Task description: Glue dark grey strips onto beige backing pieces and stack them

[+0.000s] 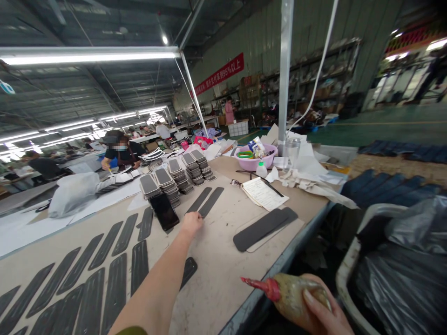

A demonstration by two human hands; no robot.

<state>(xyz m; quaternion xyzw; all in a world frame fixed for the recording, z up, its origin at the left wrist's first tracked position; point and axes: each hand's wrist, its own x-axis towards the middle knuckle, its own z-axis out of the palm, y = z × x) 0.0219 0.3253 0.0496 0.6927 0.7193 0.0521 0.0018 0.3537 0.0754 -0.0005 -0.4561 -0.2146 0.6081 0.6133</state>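
My left hand (192, 223) reaches over the table, fingers curled together at the near end of a dark grey strip (213, 201). Another dark strip (199, 200) lies beside it on the left, its near end partly behind my hand. In my right hand (326, 304), beyond the table's front edge, is a glue bottle (296, 295) with a red nozzle pointing left. Many dark strips (117, 279) with a shiny surface lie in rows under and left of my forearm. Dark padded pieces (261, 230) rest to the right on a pale sheet.
A black phone (164, 211) leans against stacks of grey-faced pieces (164, 179). Behind are an open notebook (264, 193), glasses (235, 182), a pink basket (256, 160) and a clear cup (292, 151). A bin with black plastic (401, 279) stands right; a co-worker (122, 151) sits across.
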